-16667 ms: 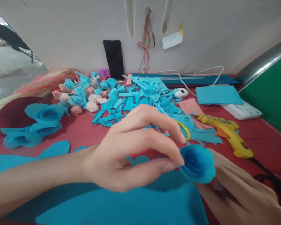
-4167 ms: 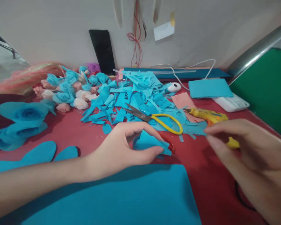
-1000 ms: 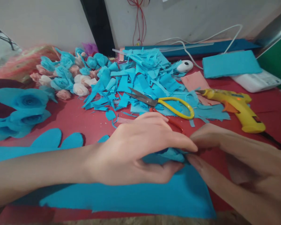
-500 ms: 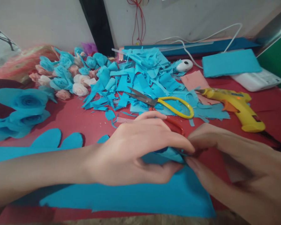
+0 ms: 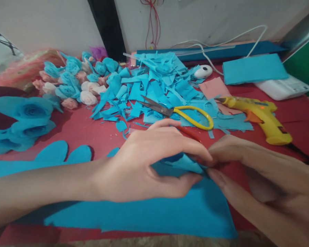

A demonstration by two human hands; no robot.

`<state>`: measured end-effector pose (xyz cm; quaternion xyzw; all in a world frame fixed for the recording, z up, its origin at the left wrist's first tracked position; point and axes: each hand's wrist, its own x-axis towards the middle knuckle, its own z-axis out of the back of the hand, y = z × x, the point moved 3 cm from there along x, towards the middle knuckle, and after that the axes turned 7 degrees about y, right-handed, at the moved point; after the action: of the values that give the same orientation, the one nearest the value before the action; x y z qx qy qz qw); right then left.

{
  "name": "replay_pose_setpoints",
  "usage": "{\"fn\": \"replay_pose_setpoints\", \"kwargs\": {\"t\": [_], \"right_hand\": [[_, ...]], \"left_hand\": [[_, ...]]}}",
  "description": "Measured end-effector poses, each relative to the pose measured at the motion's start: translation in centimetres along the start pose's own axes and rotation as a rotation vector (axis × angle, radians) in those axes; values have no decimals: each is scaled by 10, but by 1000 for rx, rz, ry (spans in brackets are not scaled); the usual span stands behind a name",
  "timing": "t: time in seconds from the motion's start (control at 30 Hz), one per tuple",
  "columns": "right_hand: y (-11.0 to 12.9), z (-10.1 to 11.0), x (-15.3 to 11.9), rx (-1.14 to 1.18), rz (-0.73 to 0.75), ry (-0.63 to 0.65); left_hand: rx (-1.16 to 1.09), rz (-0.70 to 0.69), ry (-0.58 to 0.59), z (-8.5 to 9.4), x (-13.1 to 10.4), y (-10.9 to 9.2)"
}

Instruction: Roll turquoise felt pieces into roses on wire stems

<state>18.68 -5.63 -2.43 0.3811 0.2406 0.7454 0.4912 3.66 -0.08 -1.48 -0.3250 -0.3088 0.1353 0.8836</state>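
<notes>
Between my hands is a small piece of blue crepe paper (image 5: 186, 164), curled and gathered to a point at its right end. My left hand (image 5: 149, 161) arches over it, closed on it between thumb and fingers. At the pointed end, the thumb and forefinger of my right hand (image 5: 257, 175) pinch the paper; the exact tip is hidden. Underneath lies a large blue paper sheet (image 5: 144, 218). Just beyond my left hand rest scissors (image 5: 167, 109) with one yellow and one red handle, the red one partly covered. Cut blue petals (image 5: 54, 151) lie past my left forearm.
A yellow glue gun (image 5: 262, 115) lies at the right, its cord running off. Blue paper scraps (image 5: 154, 85) are heaped at the back middle. Several blue and pink paper flowers (image 5: 69, 79) sit at the back left, larger blue roses (image 5: 28, 118) nearer. A folded blue stack (image 5: 254, 68) rests on a white device.
My left hand has shifted slightly and its grip has opened a little, showing more of the curled paper. My right hand keeps its pinch at nearly the same spot.
</notes>
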Motion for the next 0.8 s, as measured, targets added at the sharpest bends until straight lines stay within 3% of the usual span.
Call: {"fn": "replay_pose_setpoints", "kwargs": {"t": [0.63,0.8], "right_hand": [[3,4,2,-48,8,-31],[-5,2,0,-174,-34,-39]], "left_hand": [[-4,62,53,2,-2,6],[0,174,106,2,-2,6]]}}
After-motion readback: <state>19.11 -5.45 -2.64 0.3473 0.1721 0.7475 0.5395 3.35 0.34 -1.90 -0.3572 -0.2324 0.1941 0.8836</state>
